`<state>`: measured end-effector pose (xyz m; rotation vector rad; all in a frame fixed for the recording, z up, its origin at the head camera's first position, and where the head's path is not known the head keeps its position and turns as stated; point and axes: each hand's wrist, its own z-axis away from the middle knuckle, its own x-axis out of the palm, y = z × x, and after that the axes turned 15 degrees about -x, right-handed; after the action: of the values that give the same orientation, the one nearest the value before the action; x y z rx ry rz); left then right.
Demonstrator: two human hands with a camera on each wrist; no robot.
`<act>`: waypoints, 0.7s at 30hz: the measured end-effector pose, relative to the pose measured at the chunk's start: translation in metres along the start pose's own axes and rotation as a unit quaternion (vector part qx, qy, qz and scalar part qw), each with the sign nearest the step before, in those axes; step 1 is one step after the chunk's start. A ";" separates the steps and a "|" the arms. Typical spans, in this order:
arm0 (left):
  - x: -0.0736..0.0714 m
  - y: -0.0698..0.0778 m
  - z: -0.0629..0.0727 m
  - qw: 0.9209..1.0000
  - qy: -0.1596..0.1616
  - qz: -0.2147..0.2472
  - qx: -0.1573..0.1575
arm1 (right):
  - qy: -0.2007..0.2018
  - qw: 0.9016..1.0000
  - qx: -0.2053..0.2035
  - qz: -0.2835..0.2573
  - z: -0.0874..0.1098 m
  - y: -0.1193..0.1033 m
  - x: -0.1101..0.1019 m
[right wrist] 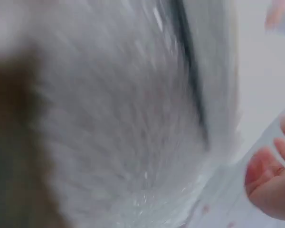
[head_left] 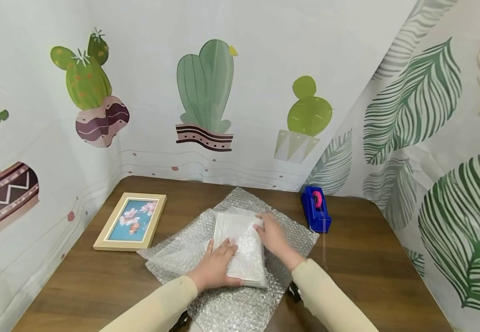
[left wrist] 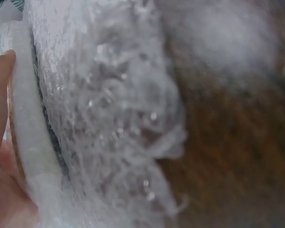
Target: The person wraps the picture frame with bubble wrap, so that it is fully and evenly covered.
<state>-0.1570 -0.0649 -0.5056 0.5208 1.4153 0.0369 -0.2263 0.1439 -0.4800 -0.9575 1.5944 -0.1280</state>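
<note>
Lying at left, a picture frame [head_left: 130, 222] neighbours the bubble wrap [head_left: 233, 304], where the left hand [head_left: 216, 267] spreads over a white slab [head_left: 245, 246] at mid-table [head_left: 364, 258]; the right hand [head_left: 275, 236], loosely bent, rests at its right edge. The film-covered slab is probably light, stiff, slippery and fragile, best held by both long edges.

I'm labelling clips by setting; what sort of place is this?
Probably an indoor packing spot: a brown wood-look table before cactus-print hangings, with bubble wrap and a blue tape dispenser on it.
</note>
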 end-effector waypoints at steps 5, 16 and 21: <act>0.005 -0.001 0.004 1.000 0.008 0.010 0.008 | -0.029 0.996 0.081 -0.030 -0.031 0.030 0.002; 0.000 0.000 0.002 1.000 0.008 0.020 -0.003 | -0.012 0.992 0.042 -0.115 -0.058 0.046 0.002; 0.001 0.000 0.000 1.000 0.011 -0.002 -0.001 | -0.044 0.993 0.054 -0.095 -0.061 0.048 0.005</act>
<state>-0.1565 -0.0645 -0.5067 0.5169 1.4379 0.0418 -0.3027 0.1465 -0.4938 -1.0145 1.3993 -0.2979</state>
